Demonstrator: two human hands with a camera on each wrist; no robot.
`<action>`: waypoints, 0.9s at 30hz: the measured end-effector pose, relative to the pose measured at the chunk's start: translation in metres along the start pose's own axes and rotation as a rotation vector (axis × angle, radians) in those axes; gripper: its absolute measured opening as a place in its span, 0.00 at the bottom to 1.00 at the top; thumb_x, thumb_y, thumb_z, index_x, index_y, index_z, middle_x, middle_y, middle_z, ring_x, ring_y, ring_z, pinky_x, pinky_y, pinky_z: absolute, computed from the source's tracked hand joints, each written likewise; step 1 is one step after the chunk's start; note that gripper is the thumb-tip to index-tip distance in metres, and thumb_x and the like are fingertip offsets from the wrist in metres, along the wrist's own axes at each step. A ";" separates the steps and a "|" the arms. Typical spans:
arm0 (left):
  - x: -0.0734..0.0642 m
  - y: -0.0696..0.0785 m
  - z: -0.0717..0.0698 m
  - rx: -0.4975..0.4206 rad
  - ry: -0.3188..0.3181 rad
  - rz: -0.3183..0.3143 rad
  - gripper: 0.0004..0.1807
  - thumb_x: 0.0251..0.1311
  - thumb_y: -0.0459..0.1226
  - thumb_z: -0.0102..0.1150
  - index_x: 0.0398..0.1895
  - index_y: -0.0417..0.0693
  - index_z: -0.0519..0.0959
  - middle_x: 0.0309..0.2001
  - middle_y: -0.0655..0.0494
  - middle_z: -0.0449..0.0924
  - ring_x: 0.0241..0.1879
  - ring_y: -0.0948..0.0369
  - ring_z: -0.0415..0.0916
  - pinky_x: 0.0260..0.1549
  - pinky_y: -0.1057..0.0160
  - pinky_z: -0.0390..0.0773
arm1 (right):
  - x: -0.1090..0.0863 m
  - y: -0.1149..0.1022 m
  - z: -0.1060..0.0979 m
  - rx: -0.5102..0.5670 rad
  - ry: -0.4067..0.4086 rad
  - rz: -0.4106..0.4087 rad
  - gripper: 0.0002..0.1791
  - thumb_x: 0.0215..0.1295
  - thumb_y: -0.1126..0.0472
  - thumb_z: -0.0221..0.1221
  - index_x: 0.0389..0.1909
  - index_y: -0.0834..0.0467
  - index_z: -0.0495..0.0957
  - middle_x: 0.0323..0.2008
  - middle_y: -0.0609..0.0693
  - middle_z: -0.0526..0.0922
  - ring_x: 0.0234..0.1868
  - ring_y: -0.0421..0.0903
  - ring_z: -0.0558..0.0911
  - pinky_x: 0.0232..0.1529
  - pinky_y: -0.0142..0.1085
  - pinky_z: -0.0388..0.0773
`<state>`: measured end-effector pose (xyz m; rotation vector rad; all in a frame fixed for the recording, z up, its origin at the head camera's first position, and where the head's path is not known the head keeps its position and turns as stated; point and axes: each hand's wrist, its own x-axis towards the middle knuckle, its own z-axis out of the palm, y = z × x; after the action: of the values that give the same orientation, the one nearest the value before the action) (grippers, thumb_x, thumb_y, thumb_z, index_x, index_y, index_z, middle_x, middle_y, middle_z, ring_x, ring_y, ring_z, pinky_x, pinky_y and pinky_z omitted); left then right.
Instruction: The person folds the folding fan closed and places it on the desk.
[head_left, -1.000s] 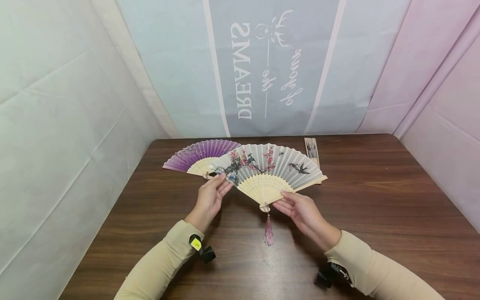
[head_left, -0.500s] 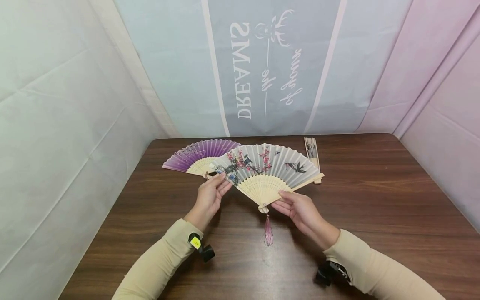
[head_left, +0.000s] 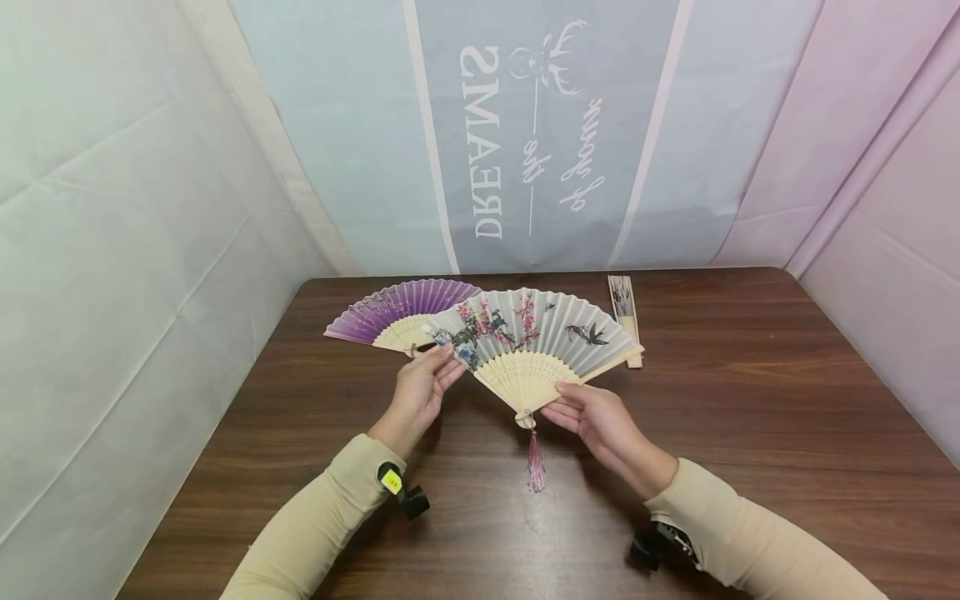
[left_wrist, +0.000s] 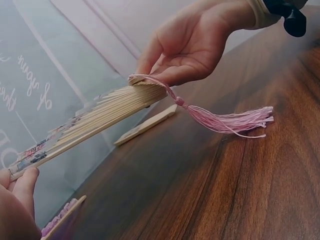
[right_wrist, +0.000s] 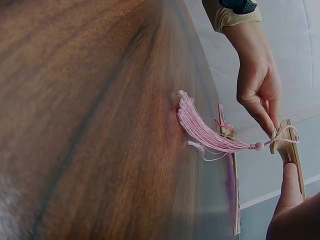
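Observation:
An unfolded grey hand fan (head_left: 517, 333) with pink blossoms and a dark bird is held up above the table by both hands. My left hand (head_left: 420, 392) pinches its left end between thumb and fingers. On the other side, my right hand (head_left: 600, 421) grips the pale ribs near the pivot, thumb on top. A pink tassel (left_wrist: 225, 117) dangles from the pivot, and the left wrist view shows the fan tilted, its ribs edge-on. Behind it lies an unfolded purple fan (head_left: 405, 310), partly covered by the grey one in the head view.
A folded fan (head_left: 624, 308) lies at the back of the dark wooden table (head_left: 750, 400), right of the grey fan. Pale cloth (head_left: 352, 150) with mirrored lettering hangs behind the table, and more cloth walls in both sides.
The grey fan's right edge has shifted slightly left and the right hand with it, a little. The left hand stays almost in place.

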<state>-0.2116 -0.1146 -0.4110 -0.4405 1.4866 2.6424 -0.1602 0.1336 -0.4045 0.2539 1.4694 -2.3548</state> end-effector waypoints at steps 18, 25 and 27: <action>0.003 -0.003 0.000 0.033 -0.009 0.008 0.20 0.71 0.27 0.50 0.63 0.23 0.67 0.31 0.55 0.86 0.34 0.64 0.86 0.43 0.66 0.89 | 0.001 0.004 -0.002 -0.029 -0.027 0.001 0.06 0.74 0.70 0.47 0.41 0.64 0.73 0.30 0.48 0.88 0.35 0.41 0.88 0.47 0.35 0.89; 0.003 -0.002 0.001 0.048 -0.009 0.007 0.17 0.71 0.27 0.51 0.59 0.25 0.70 0.30 0.56 0.85 0.32 0.64 0.86 0.41 0.66 0.89 | 0.003 0.006 -0.002 -0.046 -0.042 0.005 0.06 0.74 0.69 0.48 0.46 0.67 0.71 0.31 0.48 0.88 0.36 0.41 0.88 0.47 0.34 0.89; 0.004 -0.003 0.000 0.048 -0.008 0.005 0.16 0.70 0.27 0.51 0.58 0.25 0.71 0.29 0.56 0.85 0.32 0.64 0.86 0.41 0.66 0.89 | 0.003 0.006 -0.002 -0.049 -0.046 0.008 0.06 0.73 0.69 0.48 0.45 0.66 0.72 0.31 0.48 0.88 0.36 0.41 0.88 0.47 0.35 0.89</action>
<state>-0.2151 -0.1134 -0.4142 -0.4224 1.5476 2.6023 -0.1610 0.1321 -0.4116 0.1906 1.5000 -2.2994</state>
